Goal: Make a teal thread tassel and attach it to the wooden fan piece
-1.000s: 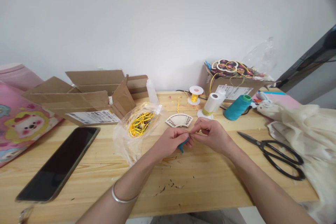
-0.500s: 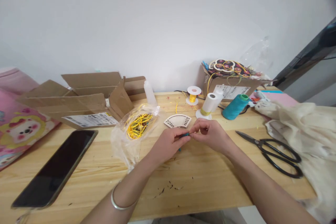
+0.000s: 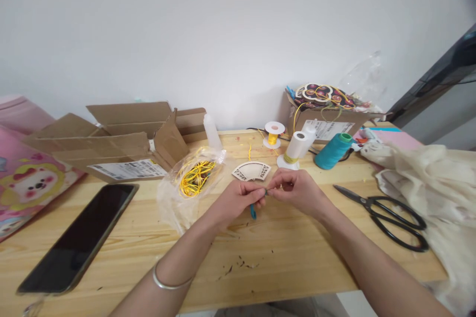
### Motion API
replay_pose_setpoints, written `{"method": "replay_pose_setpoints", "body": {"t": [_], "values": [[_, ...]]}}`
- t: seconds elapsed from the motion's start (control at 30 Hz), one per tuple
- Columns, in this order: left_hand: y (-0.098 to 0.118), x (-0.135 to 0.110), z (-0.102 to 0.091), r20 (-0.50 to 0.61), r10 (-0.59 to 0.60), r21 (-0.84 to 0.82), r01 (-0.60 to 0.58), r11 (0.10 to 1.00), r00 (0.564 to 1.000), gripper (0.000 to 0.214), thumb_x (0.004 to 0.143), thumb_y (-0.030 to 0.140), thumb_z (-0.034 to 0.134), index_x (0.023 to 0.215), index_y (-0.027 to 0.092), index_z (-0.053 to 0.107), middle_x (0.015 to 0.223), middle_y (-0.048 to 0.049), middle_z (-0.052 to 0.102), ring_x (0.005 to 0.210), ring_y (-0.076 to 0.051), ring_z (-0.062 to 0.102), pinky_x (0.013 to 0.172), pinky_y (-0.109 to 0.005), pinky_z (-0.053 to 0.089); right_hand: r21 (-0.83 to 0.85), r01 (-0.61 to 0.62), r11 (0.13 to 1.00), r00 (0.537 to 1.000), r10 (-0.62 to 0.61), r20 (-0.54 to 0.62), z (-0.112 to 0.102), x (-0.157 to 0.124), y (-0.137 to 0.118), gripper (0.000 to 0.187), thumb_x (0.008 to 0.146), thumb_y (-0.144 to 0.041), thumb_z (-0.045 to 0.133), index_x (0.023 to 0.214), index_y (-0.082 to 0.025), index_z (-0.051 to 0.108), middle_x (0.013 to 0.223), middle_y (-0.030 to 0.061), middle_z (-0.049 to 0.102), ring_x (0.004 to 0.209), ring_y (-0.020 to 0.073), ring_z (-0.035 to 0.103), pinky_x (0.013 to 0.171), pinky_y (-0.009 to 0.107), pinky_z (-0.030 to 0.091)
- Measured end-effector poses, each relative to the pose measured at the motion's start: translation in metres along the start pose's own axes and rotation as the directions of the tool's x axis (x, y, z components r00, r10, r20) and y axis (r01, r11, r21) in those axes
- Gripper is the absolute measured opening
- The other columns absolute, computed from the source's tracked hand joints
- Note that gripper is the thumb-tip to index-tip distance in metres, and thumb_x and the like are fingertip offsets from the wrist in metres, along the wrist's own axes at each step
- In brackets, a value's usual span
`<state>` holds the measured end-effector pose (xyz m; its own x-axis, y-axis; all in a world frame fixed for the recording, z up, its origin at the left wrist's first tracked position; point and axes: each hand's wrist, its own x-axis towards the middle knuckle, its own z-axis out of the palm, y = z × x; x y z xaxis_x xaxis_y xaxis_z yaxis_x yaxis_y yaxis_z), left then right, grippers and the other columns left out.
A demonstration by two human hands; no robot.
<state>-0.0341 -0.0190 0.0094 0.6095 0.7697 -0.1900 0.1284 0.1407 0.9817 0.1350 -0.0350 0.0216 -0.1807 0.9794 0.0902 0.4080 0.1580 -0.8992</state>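
My left hand (image 3: pixel 243 198) pinches a small bundle of teal thread (image 3: pixel 253 212), and a loop of it hangs below the fingers. My right hand (image 3: pixel 292 188) meets it fingertip to fingertip, pinched at the upper end of the same thread; exactly what lies between these fingertips is too small to make out. Just beyond the hands a fan-shaped wooden piece (image 3: pixel 251 171) with cut-out corners lies flat, a twisted yellow cord (image 3: pixel 250 151) running from its top. A teal thread cone (image 3: pixel 333 151) lies tilted behind my right hand.
Black-handled scissors (image 3: pixel 386 215) lie right, beside cream cloth (image 3: pixel 420 193). A plastic bag of yellow cords (image 3: pixel 197 178), a phone (image 3: pixel 78 237) and an opened cardboard box (image 3: pixel 122 151) are left. White spools (image 3: pixel 297 146), a yellow thread spool (image 3: pixel 274 134) and a filled box (image 3: pixel 327 126) stand behind.
My left hand has turned slightly, and more of the teal loop now shows hanging below its fingers. The right hand has barely moved.
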Motion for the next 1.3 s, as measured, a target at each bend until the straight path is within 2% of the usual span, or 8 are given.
{"method": "replay_pose_setpoints", "body": {"t": [0.13,0.37,0.5,0.7,0.87,1.1,1.23,1.3], "values": [[-0.0023,-0.0018,-0.0016,0.039,-0.033,-0.114,0.037,0.993,0.999,0.025,0.073,0.033,0.055,0.063,0.011,0.061,0.058,0.0003,0.053,0.053,-0.005,0.044,0.054,-0.017,0.035,-0.007,0.012,1.0,1.0,-0.012,0.007,0.0008,-0.0005,-0.001,0.007,0.061,-0.018,0.06,0.062,-0.013,0.065,0.06,-0.0006,0.051,0.045,0.003,0.028,0.041,0.018,0.023],[0.0005,-0.0015,-0.0025,0.023,-0.11,-0.14,0.112,0.984,0.994,0.022,0.068,0.033,0.061,0.063,0.012,0.062,0.058,0.0005,0.055,0.052,-0.005,0.045,0.053,-0.018,0.034,-0.013,0.011,1.0,1.0,-0.011,0.025,0.0026,-0.0015,-0.0012,0.005,0.062,-0.018,0.061,0.062,-0.014,0.065,0.062,-0.0001,0.052,0.047,0.0037,0.03,0.042,0.018,0.025],[-0.0021,-0.0014,-0.0027,0.036,-0.079,-0.171,0.084,0.982,0.996,0.021,0.069,0.031,0.06,0.063,0.012,0.062,0.057,0.0014,0.054,0.053,-0.005,0.044,0.054,-0.018,0.034,0.011,-0.012,1.0,0.998,0.011,0.063,0.0007,-0.001,-0.0003,0.009,0.063,-0.022,0.061,0.063,-0.014,0.065,0.061,-0.0005,0.052,0.046,0.0041,0.028,0.042,0.019,0.023],[-0.007,-0.0007,-0.0032,0.038,-0.056,-0.198,0.062,0.978,0.998,0.021,0.072,0.031,0.058,0.065,0.011,0.061,0.059,0.0009,0.053,0.055,-0.005,0.044,0.056,-0.018,0.034,0.062,-0.049,0.997,0.993,0.042,0.109,-0.0036,0.0,0.0047,0.023,0.064,-0.031,0.063,0.079,-0.014,0.065,0.064,-0.0017,0.051,0.045,0.0034,0.025,0.042,0.02,0.02],[-0.0045,-0.0012,-0.0028,0.009,-0.015,-0.114,0.016,0.993,1.0,0.023,0.072,0.033,0.058,0.066,0.011,0.062,0.06,0.0002,0.054,0.056,-0.006,0.045,0.055,-0.018,0.034,0.018,-0.021,1.0,0.995,0.019,0.096,-0.0032,0.0001,0.0001,0.014,0.065,-0.027,0.062,0.069,-0.014,0.065,0.063,-0.0009,0.054,0.046,0.004,0.025,0.042,0.02,0.02],[-0.0004,0.0007,-0.0035,-0.017,0.027,0.062,-0.026,0.998,0.999,0.024,0.072,0.034,0.055,0.069,0.012,0.063,0.06,0.0002,0.056,0.056,-0.007,0.046,0.056,-0.019,0.036,0.0,0.014,1.0,0.998,-0.014,0.062,-0.0022,-0.0008,-0.0033,0.009,0.064,-0.022,0.06,0.061,-0.014,0.061,0.06,-0.0001,0.054,0.049,0.0054,0.034,0.044,0.02,0.026],[0.0013,0.0004,0.0006,-0.091,0.088,0.203,-0.068,0.977,0.992,0.029,0.073,0.034,0.054,0.094,0.016,0.062,0.065,0.0005,0.06,0.056,-0.008,0.048,0.052,-0.019,0.037,0.044,-0.04,0.998,0.998,0.038,0.045,-0.0034,-0.0001,0.001,0.012,0.065,-0.025,0.058,0.062,-0.014,0.061,0.06,0.0001,0.055,0.049,0.006,0.037,0.045,0.02,0.028],[0.0021,-0.0007,0.0038,-0.11,0.158,0.246,-0.127,0.961,0.981,0.038,0.071,0.034,0.057,0.106,0.019,0.057,0.077,-0.0005,0.063,0.065,-0.01,0.053,0.059,-0.021,0.041,0.059,-0.072,0.996,0.997,0.07,0.031,-0.0038,0.0005,0.0021,0.012,0.064,-0.026,0.059,0.061,-0.014,0.061,0.058,-0.0008,0.054,0.048,0.0057,0.037,0.044,0.02,0.028]]}}
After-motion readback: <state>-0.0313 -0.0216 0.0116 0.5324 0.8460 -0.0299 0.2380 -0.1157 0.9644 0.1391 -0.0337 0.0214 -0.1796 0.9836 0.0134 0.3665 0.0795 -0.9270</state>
